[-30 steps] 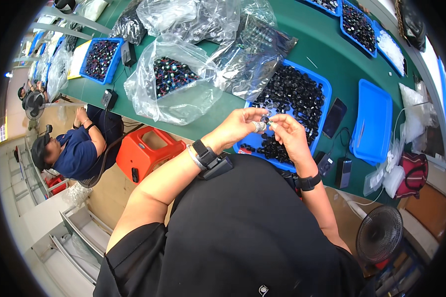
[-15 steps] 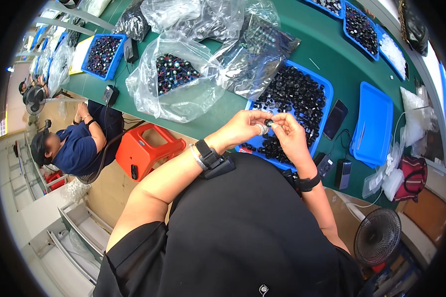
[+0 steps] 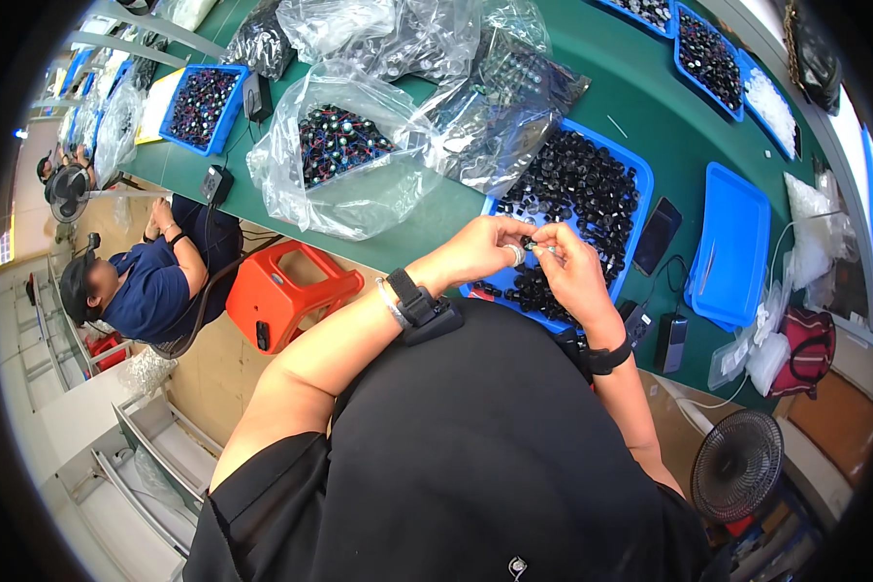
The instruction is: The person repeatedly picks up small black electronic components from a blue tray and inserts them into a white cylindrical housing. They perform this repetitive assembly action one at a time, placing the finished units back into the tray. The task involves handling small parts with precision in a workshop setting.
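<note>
Over the near part of a blue tray (image 3: 647,179) full of small black plastic parts (image 3: 577,179), my two hands meet. My left hand (image 3: 485,247) pinches a small black part (image 3: 528,242) between thumb and fingertips. From the other side my right hand (image 3: 569,264) has its thumb and forefinger closed at the same part. The part is tiny and half covered by fingers, so its details are unclear. Left of the tray, an open clear plastic bag (image 3: 291,194) holds small wired components (image 3: 344,145).
To the right lie a dark phone (image 3: 657,236), stacked blue trays (image 3: 732,242) and black boxes with cables (image 3: 671,339). Filled plastic bags (image 3: 378,39) cover the table's far side. A red stool (image 3: 286,296) stands at left, near a seated person (image 3: 155,291). A fan (image 3: 737,466) is at lower right.
Both hands stay together over the tray with the small black part between them. Only the fingers and wrists have shifted slightly.
</note>
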